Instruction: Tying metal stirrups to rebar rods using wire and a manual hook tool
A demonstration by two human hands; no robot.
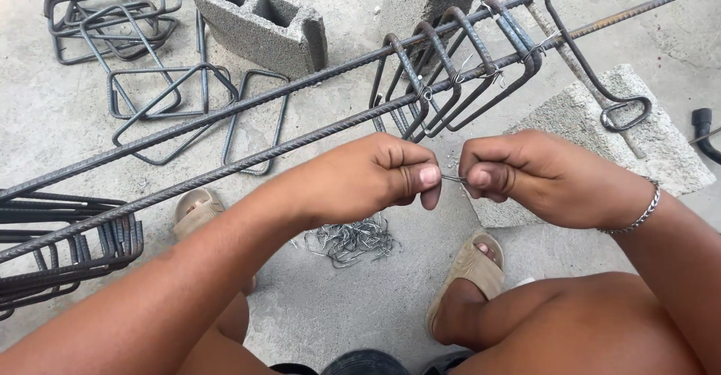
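Concrete floor [360,315], hands [448,177] pinching tie wire [451,179]

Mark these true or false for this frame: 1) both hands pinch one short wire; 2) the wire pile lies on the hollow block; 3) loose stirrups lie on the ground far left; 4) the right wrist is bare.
1) True: the left hand and right hand pinch a short wire.
2) False: the wire pile lies on the concrete floor, away from the hollow block.
3) True: loose stirrups lie there.
4) False: it wears a bracelet.
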